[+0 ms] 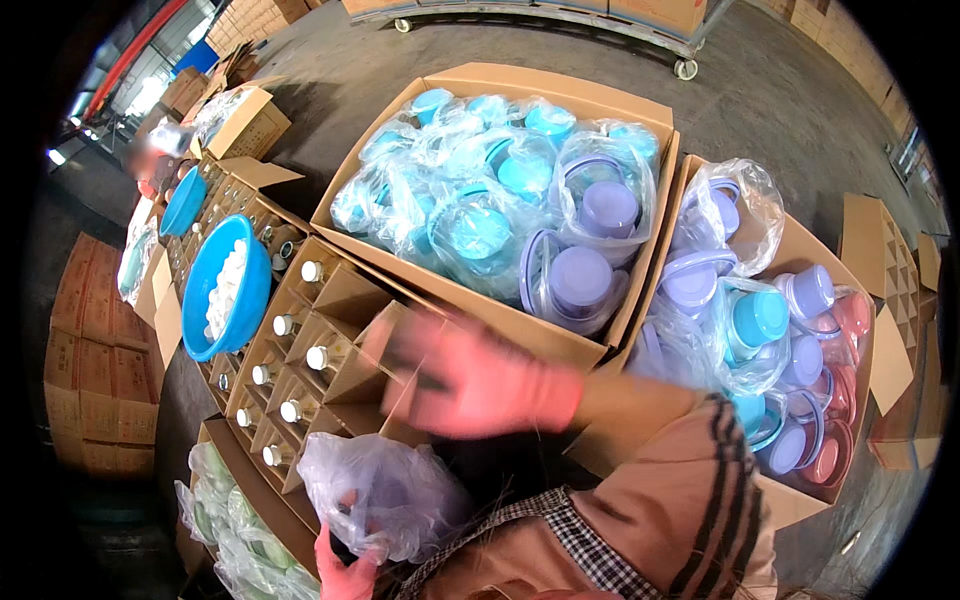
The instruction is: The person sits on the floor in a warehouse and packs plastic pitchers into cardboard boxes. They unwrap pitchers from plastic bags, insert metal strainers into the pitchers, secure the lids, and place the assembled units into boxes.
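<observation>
My left hand point(345, 575), in a pink glove with dark patches, grips a crumpled clear plastic bag point(385, 490) low in the view. The bag has a pale purple tint, and its contents cannot be made out. My right hand point(480, 380), gloved alike, is smeared by motion over the near right part of a divided carton, so its fingers do not show clearly. Brown cardboard dividers point(345, 385) form the carton's cells. Several white-capped bottles point(317, 357) stand in cells left of my right hand.
Beyond my hands, a large carton point(455, 290) holds bagged turquoise and purple plastic cups; another carton point(690, 185) at right holds purple, turquoise and pink ones. A blue basin point(258, 290) contains white pieces. Pale green bagged items point(265, 550) lie lower left. A person point(165, 150) is at far left.
</observation>
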A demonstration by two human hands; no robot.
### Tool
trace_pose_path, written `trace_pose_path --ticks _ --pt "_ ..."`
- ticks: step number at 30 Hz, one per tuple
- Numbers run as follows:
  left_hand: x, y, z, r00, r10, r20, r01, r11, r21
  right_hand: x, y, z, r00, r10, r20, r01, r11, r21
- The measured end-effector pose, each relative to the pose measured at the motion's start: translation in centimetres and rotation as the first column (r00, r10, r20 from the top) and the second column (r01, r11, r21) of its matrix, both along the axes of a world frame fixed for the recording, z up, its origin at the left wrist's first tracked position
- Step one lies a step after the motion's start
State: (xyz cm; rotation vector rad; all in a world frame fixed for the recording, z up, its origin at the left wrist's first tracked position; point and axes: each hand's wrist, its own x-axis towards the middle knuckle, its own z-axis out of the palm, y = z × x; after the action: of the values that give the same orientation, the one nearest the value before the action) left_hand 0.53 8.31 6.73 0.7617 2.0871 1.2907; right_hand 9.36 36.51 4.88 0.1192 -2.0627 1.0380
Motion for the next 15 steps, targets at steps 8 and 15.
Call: trace_pose_path --ticks 8,15 --pt "-0.9 -1.7 -1.4 0.975 0.222 -0.028 -0.224 0.971 -0.081 11.3 31.5 -15.5 -0.035 -0.822 0.568 0.959 0.132 0.249" --pt "-1.6 -0.2 -1.8 0.953 0.263 0.151 -0.259 0.965 -0.045 7.3 24.9 -22.0 0.774 -0.490 0.400 0.619 0.717 -0.320"
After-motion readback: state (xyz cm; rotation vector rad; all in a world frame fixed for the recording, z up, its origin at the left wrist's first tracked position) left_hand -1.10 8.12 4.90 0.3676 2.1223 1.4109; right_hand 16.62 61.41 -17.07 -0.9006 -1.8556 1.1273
